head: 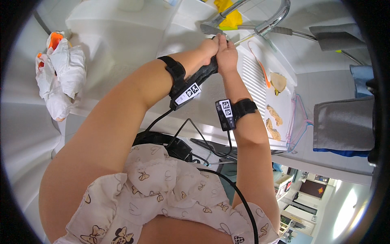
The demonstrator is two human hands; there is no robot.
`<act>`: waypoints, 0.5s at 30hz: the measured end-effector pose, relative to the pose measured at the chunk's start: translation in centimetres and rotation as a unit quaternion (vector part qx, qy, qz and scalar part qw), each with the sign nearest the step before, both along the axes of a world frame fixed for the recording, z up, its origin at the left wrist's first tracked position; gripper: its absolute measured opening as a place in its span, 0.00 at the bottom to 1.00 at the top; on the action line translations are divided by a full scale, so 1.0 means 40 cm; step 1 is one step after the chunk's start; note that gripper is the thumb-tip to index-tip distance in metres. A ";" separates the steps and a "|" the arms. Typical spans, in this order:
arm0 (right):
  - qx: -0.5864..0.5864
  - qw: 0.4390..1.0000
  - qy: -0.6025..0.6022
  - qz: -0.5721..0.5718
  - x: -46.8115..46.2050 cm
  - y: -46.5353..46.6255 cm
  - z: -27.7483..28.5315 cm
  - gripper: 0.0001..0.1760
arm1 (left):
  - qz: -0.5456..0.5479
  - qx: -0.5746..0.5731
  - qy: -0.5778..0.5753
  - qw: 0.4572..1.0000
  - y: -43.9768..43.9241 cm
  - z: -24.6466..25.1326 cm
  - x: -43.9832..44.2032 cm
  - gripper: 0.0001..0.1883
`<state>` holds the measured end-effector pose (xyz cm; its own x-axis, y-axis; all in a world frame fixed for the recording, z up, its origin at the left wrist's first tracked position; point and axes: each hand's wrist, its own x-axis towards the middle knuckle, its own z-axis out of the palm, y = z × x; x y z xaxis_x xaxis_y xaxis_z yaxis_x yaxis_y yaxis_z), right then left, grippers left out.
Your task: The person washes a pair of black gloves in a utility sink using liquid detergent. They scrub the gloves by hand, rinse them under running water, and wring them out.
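Observation:
Both my hands are together over a white laundry sink (195, 100), near the metal faucet (271, 26). My left hand (210, 50) is closed on a wet-looking black cloth (208, 71), a dark piece of fabric that hangs down beside my wrist. My right hand (228, 56) presses against the same cloth from the other side, its fingers touching those of my left hand. The cloth's upper end is mostly hidden by the fingers. To the right of my hands lies the sink's ribbed washboard (253, 82).
Paper-wrapped shoes (65, 70) with orange inside stand at the left. A yellow cloth (228, 13) is behind the faucet. An orange-and-white brush or strap (263, 71) and tan scraps (274, 116) lie along the right ledge. Hangers (300, 122) and a grey towel (342, 123) are farther right.

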<state>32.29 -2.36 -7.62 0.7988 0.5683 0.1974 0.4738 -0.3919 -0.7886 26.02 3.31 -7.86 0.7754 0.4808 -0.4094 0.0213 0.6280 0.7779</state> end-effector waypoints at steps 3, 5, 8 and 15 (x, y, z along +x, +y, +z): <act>-0.023 0.998 -0.055 -0.005 -0.015 0.000 0.014 0.27 | 0.003 0.018 -0.003 1.000 0.000 -0.013 0.014 0.29; -0.016 0.999 0.000 -0.046 -0.016 -0.005 0.032 0.27 | -0.017 0.022 0.020 0.999 -0.003 -0.024 0.033 0.28; -0.030 0.998 -0.051 -0.033 -0.026 -0.005 0.034 0.27 | -0.035 0.024 -0.044 0.998 0.005 -0.040 0.046 0.28; -0.066 0.995 -0.051 -0.055 0.020 -0.019 0.036 0.26 | -0.093 0.086 -0.021 0.992 0.041 -0.026 0.041 0.28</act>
